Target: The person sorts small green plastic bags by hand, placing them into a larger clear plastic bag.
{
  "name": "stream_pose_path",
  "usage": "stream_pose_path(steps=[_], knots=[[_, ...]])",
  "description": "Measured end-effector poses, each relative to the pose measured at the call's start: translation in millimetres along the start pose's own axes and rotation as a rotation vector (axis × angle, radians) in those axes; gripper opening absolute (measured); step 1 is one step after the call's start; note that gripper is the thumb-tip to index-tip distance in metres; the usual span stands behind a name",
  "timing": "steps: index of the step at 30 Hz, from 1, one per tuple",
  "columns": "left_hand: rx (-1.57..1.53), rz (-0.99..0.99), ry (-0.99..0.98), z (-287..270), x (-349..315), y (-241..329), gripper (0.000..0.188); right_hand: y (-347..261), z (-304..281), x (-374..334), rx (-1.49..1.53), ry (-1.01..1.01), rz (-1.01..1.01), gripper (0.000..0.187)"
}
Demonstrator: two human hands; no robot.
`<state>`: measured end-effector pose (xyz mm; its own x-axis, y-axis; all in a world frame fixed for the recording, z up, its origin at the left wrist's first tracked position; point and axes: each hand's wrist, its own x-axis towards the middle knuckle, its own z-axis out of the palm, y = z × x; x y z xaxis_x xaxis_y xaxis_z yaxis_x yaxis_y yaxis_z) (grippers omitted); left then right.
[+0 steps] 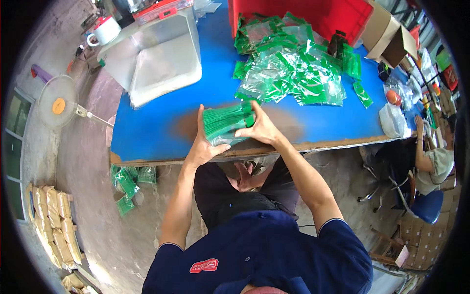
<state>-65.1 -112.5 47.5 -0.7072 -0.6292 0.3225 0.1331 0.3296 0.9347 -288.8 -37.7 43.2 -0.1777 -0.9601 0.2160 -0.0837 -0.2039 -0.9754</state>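
Note:
A thick stack of green and clear plastic packets [223, 121] is held between my two hands, just over the near edge of the blue table [161, 132]. My left hand [202, 145] presses on the stack's left end, thumb along its near side. At the right end my right hand [262, 127] grips it, fingers on the far corner and thumb on the near side. Beyond the stack, a loose heap of similar green and clear packets [293, 73] spreads over the table. What the packets contain, if anything, is too small to tell.
A red crate [318, 19] lies behind the heap. At the left stands a metal tray [169, 66], with a white mug [105, 32] beyond it. A fan [58, 105] is left of the table. More green packets [128, 183] lie on the floor. Another person [435, 161] sits at right.

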Motion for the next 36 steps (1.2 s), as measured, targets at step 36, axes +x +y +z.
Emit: stream_pose_path(steps=[36], knots=[[0.345, 0.031, 0.019, 12, 2, 19, 0.093, -99, 36, 7, -1.289, -0.181, -0.625, 0.117]])
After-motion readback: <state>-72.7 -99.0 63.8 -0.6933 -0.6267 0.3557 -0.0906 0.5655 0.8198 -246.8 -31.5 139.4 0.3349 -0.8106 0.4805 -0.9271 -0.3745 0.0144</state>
